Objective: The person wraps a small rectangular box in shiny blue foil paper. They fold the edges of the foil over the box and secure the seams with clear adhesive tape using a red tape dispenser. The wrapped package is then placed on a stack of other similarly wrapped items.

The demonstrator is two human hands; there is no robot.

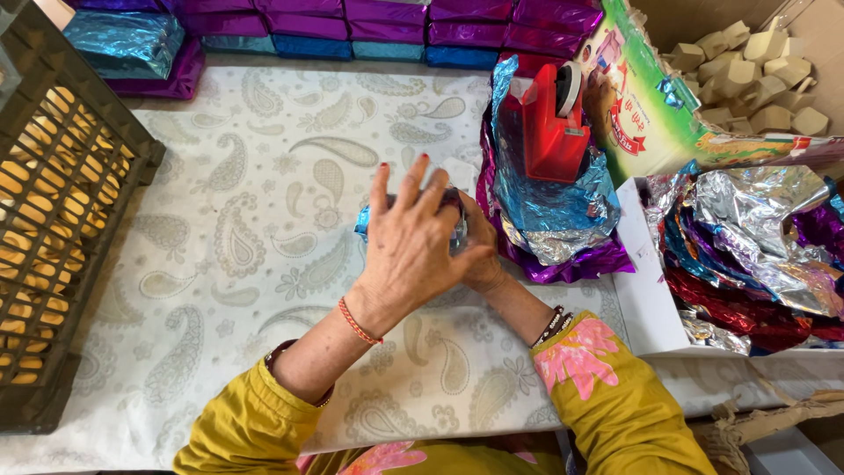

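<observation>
I see my left hand (409, 242) and right hand (479, 251) pressed together, clamped on a small blue foil-wrapped block (365, 220) over the paisley cloth (264, 229). A red tape dispenser (549, 127) stands just beside them on loose foil sheets (554, 215).

Purple and blue foil-wrapped packages (387, 22) along far table edge.

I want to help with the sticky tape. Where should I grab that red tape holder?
Probably by the tall, narrow red body of the tape holder, fingers pinching its two flat sides from above. It stands upright on the stack of foil sheets, so the top is open. Stay clear of the tape roll at its far end. Both hands, left hand and right hand, are busy with a foil-wrapped block.
</observation>
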